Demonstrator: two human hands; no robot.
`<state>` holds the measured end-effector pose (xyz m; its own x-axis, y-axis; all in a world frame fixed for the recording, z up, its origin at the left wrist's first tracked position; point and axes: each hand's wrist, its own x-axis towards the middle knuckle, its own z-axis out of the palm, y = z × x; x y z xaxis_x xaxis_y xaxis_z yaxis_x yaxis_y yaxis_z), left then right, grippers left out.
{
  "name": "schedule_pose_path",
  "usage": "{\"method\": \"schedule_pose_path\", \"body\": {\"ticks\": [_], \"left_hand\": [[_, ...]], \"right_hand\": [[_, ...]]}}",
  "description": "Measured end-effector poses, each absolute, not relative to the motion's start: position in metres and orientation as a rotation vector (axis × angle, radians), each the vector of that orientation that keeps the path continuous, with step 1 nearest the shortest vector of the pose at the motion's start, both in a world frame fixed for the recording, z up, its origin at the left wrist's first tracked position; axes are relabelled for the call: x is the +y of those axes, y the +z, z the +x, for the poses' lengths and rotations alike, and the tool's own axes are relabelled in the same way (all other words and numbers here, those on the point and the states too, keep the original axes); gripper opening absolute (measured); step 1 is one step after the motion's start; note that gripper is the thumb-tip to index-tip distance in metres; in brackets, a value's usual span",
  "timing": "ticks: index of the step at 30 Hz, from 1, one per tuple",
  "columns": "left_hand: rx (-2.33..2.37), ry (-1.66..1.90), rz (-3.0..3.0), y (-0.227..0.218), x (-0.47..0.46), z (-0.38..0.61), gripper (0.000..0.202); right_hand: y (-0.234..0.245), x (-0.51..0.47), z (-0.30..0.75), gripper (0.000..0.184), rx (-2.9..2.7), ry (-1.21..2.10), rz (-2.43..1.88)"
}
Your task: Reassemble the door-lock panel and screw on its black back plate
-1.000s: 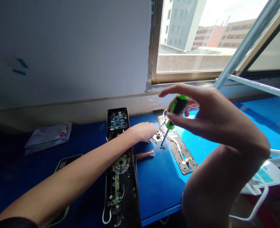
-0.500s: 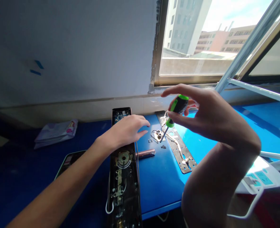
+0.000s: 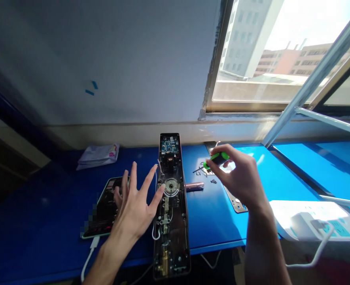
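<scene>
My right hand grips a green and black screwdriver, its shaft pointing left above the table. Fingers spread, my left hand hovers at the left edge of a long black lock housing, the thumb near a round metal disc. A blue circuit board sits at the housing's far end, and brass parts lie at its near end. Small dark screws are piled right of the housing. Behind my right hand, a dark perforated plate is partly hidden.
A copper-coloured handle sticks out from the housing's right side. Left of my left hand lies a tablet with a white cable. A folded packet rests near the wall. At right are a white power strip and a metal frame.
My left hand has drawn back from the far end of the housing and spread its fingers. The screwdriver has tilted flatter in my right hand. The view has shifted left.
</scene>
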<state>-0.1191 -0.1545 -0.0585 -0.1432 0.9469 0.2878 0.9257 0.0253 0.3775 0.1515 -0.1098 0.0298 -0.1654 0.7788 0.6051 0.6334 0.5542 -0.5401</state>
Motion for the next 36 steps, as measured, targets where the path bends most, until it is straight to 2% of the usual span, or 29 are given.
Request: {"method": "schedule_pose_path", "body": {"ticks": [9, 16, 20, 26, 36], "left_hand": [[2.224, 0.72, 1.869, -0.051, -0.146, -0.132, 0.064], [1.98, 0.95, 1.889, -0.064, -0.148, -0.125, 0.059], [1.794, 1.082, 1.847, -0.071, -0.149, -0.107, 0.058], [1.602, 1.293, 1.738, -0.083, -0.144, -0.102, 0.057], [1.484, 1.324, 1.622, -0.088, -0.147, -0.103, 0.057]], "right_hand": [[-0.025, -0.138, 0.124, 0.01, -1.739, 0.08, -1.079], [-0.054, -0.144, 0.112, 0.008, -1.732, 0.108, -1.198], [-0.065, -0.148, 0.108, 0.013, -1.782, 0.185, -1.341], [-0.083, -0.148, 0.104, 0.01, -1.808, 0.241, -1.513], [-0.09, -0.144, 0.093, 0.013, -1.813, 0.249, -1.718]]}}
